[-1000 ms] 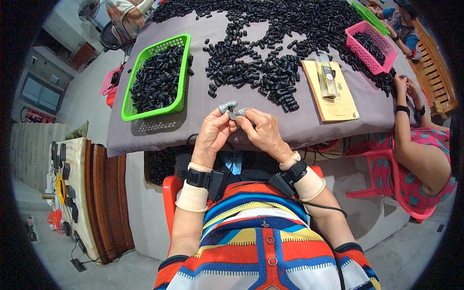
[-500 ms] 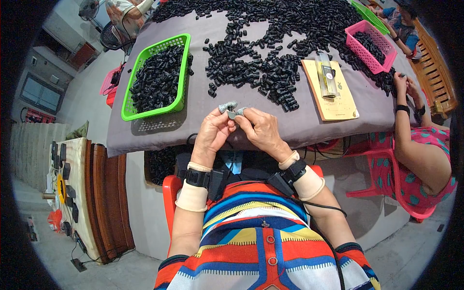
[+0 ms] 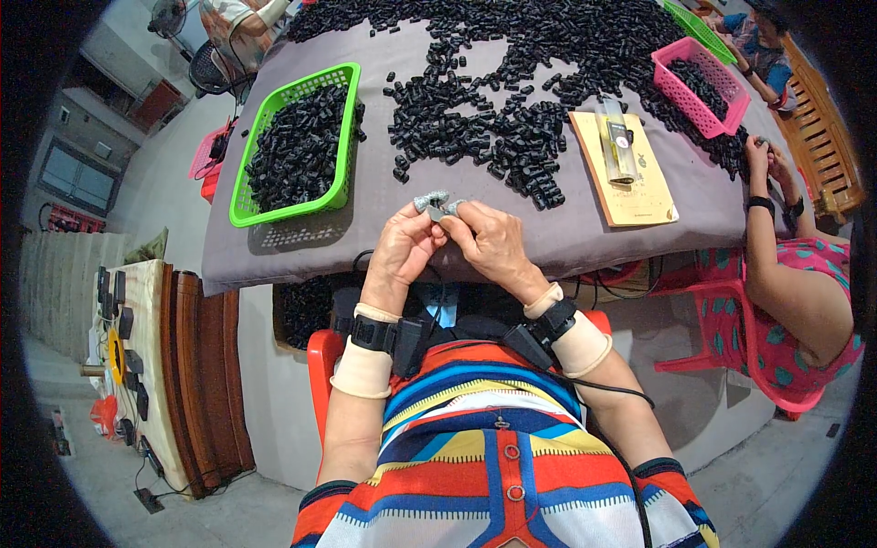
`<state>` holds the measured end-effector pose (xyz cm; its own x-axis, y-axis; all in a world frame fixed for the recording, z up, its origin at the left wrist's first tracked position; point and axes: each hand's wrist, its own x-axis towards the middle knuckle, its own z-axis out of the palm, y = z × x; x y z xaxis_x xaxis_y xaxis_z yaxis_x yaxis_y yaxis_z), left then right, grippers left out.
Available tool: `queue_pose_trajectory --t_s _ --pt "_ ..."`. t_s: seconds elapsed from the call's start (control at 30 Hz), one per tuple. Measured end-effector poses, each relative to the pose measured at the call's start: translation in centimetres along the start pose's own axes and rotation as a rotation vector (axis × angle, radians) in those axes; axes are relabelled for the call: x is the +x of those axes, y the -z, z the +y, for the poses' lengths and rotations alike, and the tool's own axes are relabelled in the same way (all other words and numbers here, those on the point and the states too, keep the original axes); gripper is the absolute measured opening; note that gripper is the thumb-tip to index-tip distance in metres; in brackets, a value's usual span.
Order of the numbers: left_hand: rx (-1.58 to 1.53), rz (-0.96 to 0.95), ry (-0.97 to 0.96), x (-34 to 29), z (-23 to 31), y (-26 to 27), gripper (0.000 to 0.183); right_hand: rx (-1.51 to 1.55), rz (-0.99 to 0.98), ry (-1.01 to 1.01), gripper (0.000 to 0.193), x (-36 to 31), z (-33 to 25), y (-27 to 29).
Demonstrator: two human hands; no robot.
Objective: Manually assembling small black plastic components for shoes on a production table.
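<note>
My left hand (image 3: 402, 248) and my right hand (image 3: 496, 245) meet just above the near edge of the cloth-covered table, with fingers pinched together. Silvery-grey wraps cover fingertips on both hands. Between them shows a small flat grey piece (image 3: 436, 215), which the right thumb and finger seem to grip. A little dark part, mostly hidden by fingers, appears at the left fingertips. It resembles the short black plastic pieces (image 3: 475, 128) heaped on the table. To the left of my hands stands a green basket (image 3: 351, 137) filled with such pieces.
A yellow notebook (image 3: 639, 205) lies at right with a clear plastic case (image 3: 614, 137) on it. Beyond is a pink basket (image 3: 671, 89) of black pieces. At my right sits a person (image 3: 795, 292) in pink, hands at the table edge. Cables hang under the table.
My hands stay in nearly the same place. The flat grey piece between my fingers has tilted slightly; the baskets and heap have not moved.
</note>
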<state>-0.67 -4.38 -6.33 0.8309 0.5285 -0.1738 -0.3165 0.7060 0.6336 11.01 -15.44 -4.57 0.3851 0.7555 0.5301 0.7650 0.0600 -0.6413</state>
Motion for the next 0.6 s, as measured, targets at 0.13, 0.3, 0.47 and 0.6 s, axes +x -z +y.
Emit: queue_pose_trajectory --t_s 0.13,0.3,0.47,0.6 --pt "0.040 0.012 -0.001 0.09 0.04 -0.08 0.018 -0.020 -0.006 -0.007 0.022 0.00 0.02 -0.15" --pt "0.071 -0.037 0.009 -0.08 0.08 -0.28 0.018 0.008 0.038 -0.019 0.021 0.30 -0.04 -0.11" --pt "-0.001 -0.012 0.017 -0.14 0.11 -0.27 0.026 0.031 0.026 -0.006 0.020 0.03 0.20 0.00" --pt "-0.028 -0.023 -0.007 -0.14 0.08 -0.03 0.028 0.040 -0.006 0.021 0.020 -0.09 0.10 0.26"
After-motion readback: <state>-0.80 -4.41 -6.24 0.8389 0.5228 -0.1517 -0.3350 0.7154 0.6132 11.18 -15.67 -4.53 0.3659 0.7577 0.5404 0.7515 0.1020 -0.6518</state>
